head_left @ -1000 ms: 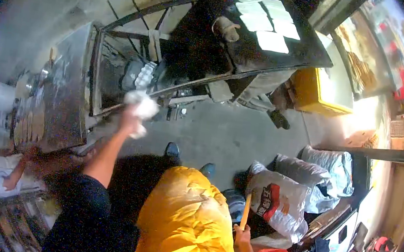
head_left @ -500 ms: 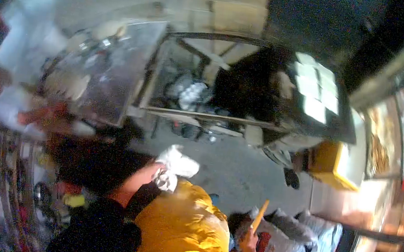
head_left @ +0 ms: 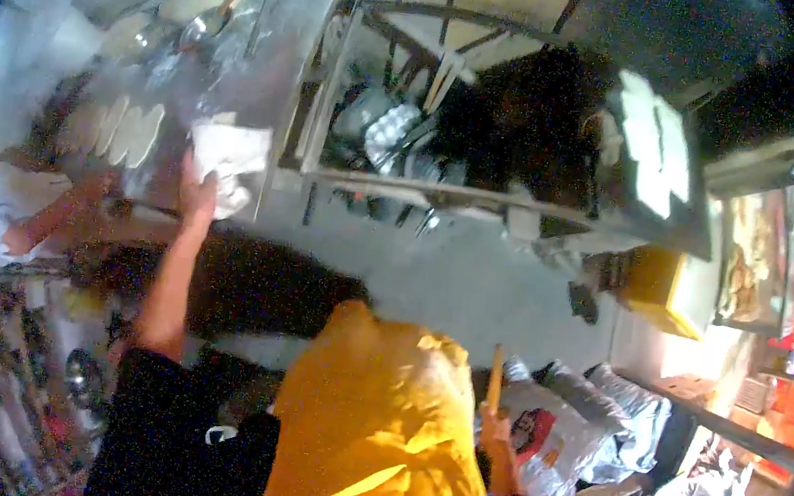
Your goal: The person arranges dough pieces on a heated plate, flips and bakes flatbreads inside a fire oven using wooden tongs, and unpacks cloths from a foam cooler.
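Observation:
My left hand (head_left: 198, 186) is closed on a white cloth (head_left: 235, 157) at the near right part of the metal worktop (head_left: 259, 63). Flat pale dough pieces (head_left: 138, 135) lie on that worktop, left of the cloth. Low at the right, my right hand (head_left: 496, 427) grips a yellowish stick (head_left: 496, 379) that points upward. A yellow apron (head_left: 377, 414) covers my front between the two hands.
Another person's arm (head_left: 48, 220) reaches in at the far left. A black-framed stand (head_left: 463, 197) adjoins the worktop, with white sheets (head_left: 652, 146) on its dark right top. Filled sacks (head_left: 545, 415) and a yellow box (head_left: 655, 285) are at the right.
My left hand has carried the white cloth leftward to the metal worktop. The whole view has turned left. My right hand still holds the stick, which is now nearly upright.

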`<state>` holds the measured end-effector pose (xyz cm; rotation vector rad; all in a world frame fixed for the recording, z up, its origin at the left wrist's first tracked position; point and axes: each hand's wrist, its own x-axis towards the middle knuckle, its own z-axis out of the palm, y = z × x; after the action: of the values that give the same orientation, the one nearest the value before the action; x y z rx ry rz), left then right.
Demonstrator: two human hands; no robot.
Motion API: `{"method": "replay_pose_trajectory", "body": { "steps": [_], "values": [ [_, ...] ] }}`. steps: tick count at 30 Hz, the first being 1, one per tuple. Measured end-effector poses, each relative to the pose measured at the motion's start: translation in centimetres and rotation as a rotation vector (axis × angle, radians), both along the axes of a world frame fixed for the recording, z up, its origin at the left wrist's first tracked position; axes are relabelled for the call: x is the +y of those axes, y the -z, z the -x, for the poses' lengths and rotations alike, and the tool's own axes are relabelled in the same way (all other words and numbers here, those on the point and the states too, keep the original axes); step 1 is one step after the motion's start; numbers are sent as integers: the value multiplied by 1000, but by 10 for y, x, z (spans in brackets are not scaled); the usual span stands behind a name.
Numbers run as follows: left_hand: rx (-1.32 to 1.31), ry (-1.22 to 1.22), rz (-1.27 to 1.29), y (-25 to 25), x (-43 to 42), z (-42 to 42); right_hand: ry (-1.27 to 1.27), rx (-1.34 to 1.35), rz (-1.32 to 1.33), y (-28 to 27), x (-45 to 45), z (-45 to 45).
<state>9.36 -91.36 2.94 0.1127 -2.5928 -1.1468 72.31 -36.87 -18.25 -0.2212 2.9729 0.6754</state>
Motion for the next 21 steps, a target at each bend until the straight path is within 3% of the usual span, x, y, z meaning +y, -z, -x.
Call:
{"method": "replay_pose_trajectory", "body": {
  "steps": [1,2,3,4,5,6,8,9,12,14,15,18,19,21],
  "values": [
    [53,3,267,10,-21,9,3,31,-38,-2,-8,20],
    [-29,-58,419,2,-12,11,534,-80,321,-7,-9,41],
    [134,56,425,8,-18,22,1071,-165,708,-11,-23,61],
    [154,15,560,4,-8,18,1606,-237,1141,-45,-52,84],
    [55,28,692,26,-16,25,1276,-110,1191,-90,-67,99],
    [46,147,747,50,-26,33,1350,-49,1196,-96,-73,116],
    [-410,169,795,4,30,15,1570,-169,1056,-105,-91,104],
    [-386,120,859,22,34,17,1540,-132,1185,-111,-91,99],
    [-60,308,859,80,-27,62,1787,-52,1109,-176,-114,114],
    [-24,287,864,95,-43,89,1927,15,1259,-156,-113,78],
    [-195,251,1056,103,-70,124,2054,49,1345,-156,-142,84],
    [113,454,992,154,-135,166,1770,-67,1336,-52,-164,-26],
    [124,459,993,148,-139,169,1773,-57,1345,-39,-175,-43],
    [-308,565,584,128,-138,174,1370,95,1249,-14,-190,-69]
  ]
}}
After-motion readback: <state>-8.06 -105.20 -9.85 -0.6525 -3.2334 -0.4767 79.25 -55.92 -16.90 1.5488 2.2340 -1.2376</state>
